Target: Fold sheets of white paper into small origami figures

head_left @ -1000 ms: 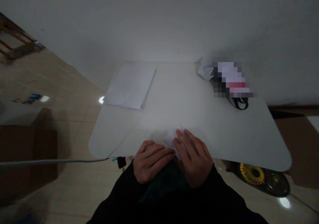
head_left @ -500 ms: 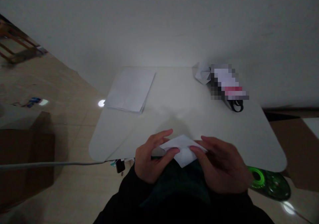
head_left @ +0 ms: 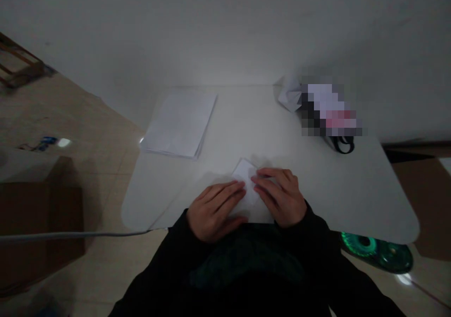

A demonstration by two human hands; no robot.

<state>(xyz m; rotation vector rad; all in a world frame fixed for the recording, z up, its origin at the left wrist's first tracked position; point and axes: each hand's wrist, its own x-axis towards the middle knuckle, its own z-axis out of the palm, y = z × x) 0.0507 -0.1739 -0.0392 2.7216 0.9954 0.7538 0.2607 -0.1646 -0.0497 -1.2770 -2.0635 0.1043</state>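
Observation:
A small folded sheet of white paper (head_left: 244, 170) lies flat near the front edge of the table, one corner pointing away from me. My left hand (head_left: 216, 209) rests on its left side, fingers stretched out and the thumb apart near the table edge. From the right, my right hand (head_left: 280, 195) reaches over the paper with its fingers extended and their tips pressed on it. Both hands are open, and the fingertips nearly meet at the paper's middle. The fingers hide much of the paper's two sides.
A stack of white paper (head_left: 179, 122) lies at the back left of the white table (head_left: 243, 119). At the back right are a folded paper piece (head_left: 291, 96) and a blurred-out item (head_left: 329, 108) with a black loop. A green-lit device (head_left: 377, 251) shows below the right edge.
Both hands have moved forward and set the folded paper down on the table. Earlier they pinched it in the air at the table's edge; now the fingers lie on top of it.

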